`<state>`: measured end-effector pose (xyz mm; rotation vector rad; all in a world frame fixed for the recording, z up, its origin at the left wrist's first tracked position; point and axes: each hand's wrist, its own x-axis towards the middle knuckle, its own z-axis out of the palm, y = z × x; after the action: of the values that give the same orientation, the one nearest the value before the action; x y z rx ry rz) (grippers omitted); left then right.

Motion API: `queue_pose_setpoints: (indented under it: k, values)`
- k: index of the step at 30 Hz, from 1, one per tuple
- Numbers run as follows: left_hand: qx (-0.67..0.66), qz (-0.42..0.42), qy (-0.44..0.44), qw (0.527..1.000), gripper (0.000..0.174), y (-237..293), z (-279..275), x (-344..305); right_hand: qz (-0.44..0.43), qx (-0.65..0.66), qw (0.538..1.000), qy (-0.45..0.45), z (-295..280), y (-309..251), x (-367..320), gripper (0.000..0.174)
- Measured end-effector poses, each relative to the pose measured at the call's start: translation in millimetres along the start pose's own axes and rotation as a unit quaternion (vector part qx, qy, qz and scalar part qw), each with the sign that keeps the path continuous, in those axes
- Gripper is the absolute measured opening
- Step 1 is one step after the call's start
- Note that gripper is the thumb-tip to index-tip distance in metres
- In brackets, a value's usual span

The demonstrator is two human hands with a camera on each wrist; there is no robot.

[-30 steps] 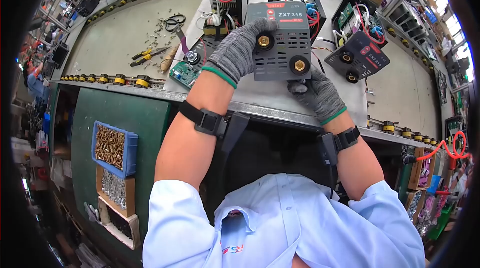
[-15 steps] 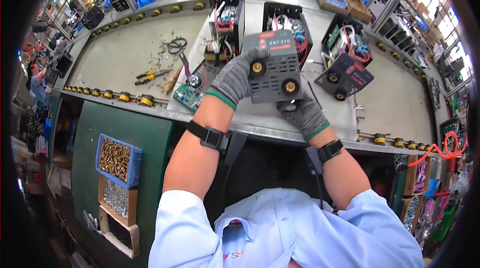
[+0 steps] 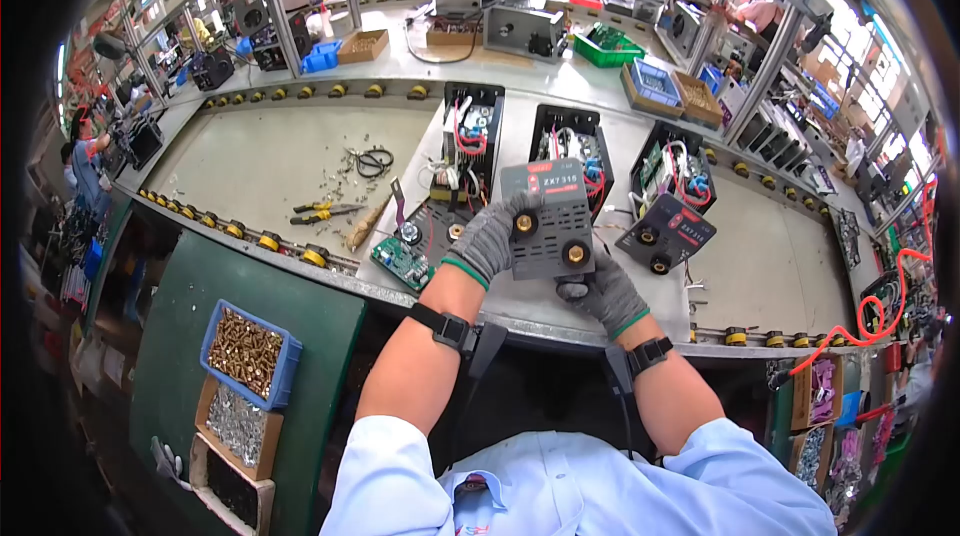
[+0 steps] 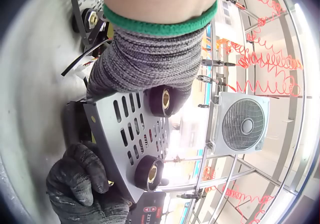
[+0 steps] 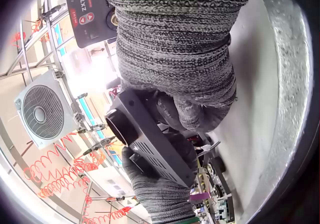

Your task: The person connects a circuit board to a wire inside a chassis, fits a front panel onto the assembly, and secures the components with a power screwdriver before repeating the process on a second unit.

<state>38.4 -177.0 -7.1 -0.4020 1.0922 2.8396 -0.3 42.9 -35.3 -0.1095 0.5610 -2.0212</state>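
Observation:
Both gloved hands hold a grey slotted welding-machine front panel (image 3: pixel 545 236) marked ZX7 315, above the bench. Two brass-centred terminals (image 4: pixel 149 173) stick out of its face. My left hand (image 3: pixel 484 244) grips the panel's left side, thumb across the front near the upper terminal. At the lower right corner, my right hand (image 3: pixel 608 298) holds the bottom edge with curled fingers; part of it is hidden behind the panel. Just beyond the panel is an open black housing (image 3: pixel 590 191) with wiring inside. A similar panel (image 3: pixel 668 234) leans before another open housing (image 3: pixel 645 166) at the right.
A third open housing (image 3: pixel 470 136) is at the left, with a green circuit board (image 3: pixel 402 261) nearer me. Yellow-handled pliers (image 3: pixel 322 211), black-handled scissors (image 3: pixel 372 162) and scattered screws lie farther left. A blue bin of brass fittings (image 3: pixel 245 351) stands on the green surface.
The head view has tilted up, showing more of the far bench. The panel, still held in both hands, sits lower in the view and looks smaller.

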Motion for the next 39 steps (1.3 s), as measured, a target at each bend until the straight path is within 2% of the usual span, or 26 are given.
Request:
queue_pose_setpoints:
  k: [1,3,5,7,9,11,12,13,15,18,19,21,22,23,25,26,29,30,31,32,33,34,37,39]
  values:
    - [0.003,0.006,-0.006,1.0,0.042,0.8,0.3,-0.4,-0.004,-0.005,1.0,-0.006,-1.9,1.5,-0.7,0.027]
    - [0.004,-0.007,0.037,0.999,0.042,1.1,1.0,-1.3,0.011,0.006,1.0,0.02,-18.9,7.2,3.7,0.03]
    - [0.011,-0.012,0.037,0.999,0.043,7.4,12.2,-9.8,0.032,0.045,0.998,0.015,-27.9,10.1,10.6,0.023]
    - [-0.003,-0.037,0.041,0.998,0.044,9.7,14.5,-11.2,0.045,0.052,0.997,-0.031,-14.8,16.0,12.0,0.015]
    - [-0.005,-0.024,0.034,0.999,0.044,6.6,9.3,-7.0,0.031,0.029,0.999,-0.019,-8.0,17.8,12.1,0.015]
    - [0.003,-0.002,0.054,0.999,0.044,5.4,13.4,-12.6,-0.066,-0.159,0.984,0.04,-2.1,17.6,6.9,0.013]
    - [0.004,-0.014,0.038,0.999,0.044,4.7,8.7,-7.2,-0.017,-0.007,0.999,0.05,-5.4,9.5,10.7,0.013]
    - [0.006,-0.015,0.036,0.999,0.044,3.1,3.7,-2.2,-0.019,-0.006,0.999,0.05,-10.1,6.0,8.6,0.013]
    - [-0.011,-0.033,0.007,0.999,0.044,-0.6,-4.7,5.3,0.018,0.023,0.999,-0.045,-11.4,0.0,2.9,0.016]
    - [-0.01,-0.02,0.008,1.0,0.044,-4.6,-10.1,9.4,0.017,0.027,1.0,-0.003,-16.7,2.5,1.6,0.018]
    - [-0.004,-0.015,0.008,1.0,0.044,-2.1,-7.0,7.1,0.016,0.026,0.999,-0.011,-28.0,4.0,8.0,0.018]
    - [-0.002,-0.021,0.037,0.999,0.044,0.4,0.7,3.4,0.079,0.059,0.993,-0.07,-38.3,6.5,21.9,0.021]
    - [0.001,-0.019,0.038,0.999,0.046,2.5,4.3,-1.1,0.062,0.03,0.997,-0.039,-33.8,9.0,19.0,0.022]
    - [0.007,-0.017,0.039,0.999,0.046,3.2,3.8,-0.5,0.061,0.032,0.997,-0.045,-29.9,9.7,18.4,0.022]
    - [-0.023,-0.028,0.002,0.999,0.05,2.2,1.4,0.2,-0.013,-0.025,0.999,0.029,-23.1,11.1,14.6,0.02]
    - [-0.031,-0.017,-0.018,0.999,0.053,-0.3,0.2,-0.6,0.011,0.048,0.999,0.018,-20.1,5.0,10.5,0.025]
    - [-0.066,-0.048,-0.079,0.994,0.055,-1.1,-0.1,3.8,0.038,-0.025,0.999,-0.026,-23.5,-1.9,3.9,0.032]
    - [-0.052,-0.039,-0.059,0.996,0.053,0.1,1.8,4.7,0.033,0.02,0.999,-0.019,-6.4,0.4,-1.9,0.029]
    - [-0.045,-0.038,-0.053,0.997,0.053,2.2,-0.1,4.5,0.034,0.027,0.999,-0.025,-16.5,5.1,7.1,0.029]
    - [-0.023,-0.037,-0.007,0.999,0.052,1.8,-2.4,4.1,0.064,0.042,0.995,-0.06,-36.3,7.7,18.3,0.031]
    - [-0.002,-0.035,0.036,0.999,0.052,3.8,0.7,2.0,0.093,0.055,0.99,-0.094,-28.5,7.9,21.5,0.033]
    - [0.011,-0.03,0.05,0.998,0.051,5.6,5.4,-2.1,0.065,0.04,0.994,-0.076,-23.0,11.7,16.7,0.035]
    - [0.007,-0.037,0.02,0.999,0.053,4.0,-4.0,2.1,0.041,0.039,0.998,-0.034,-4.8,5.9,2.4,0.035]
    - [-0.005,-0.026,0.003,1.0,0.054,1.1,-5.6,7.8,0.051,-0.007,0.997,-0.059,-21.6,-4.3,6.8,0.035]
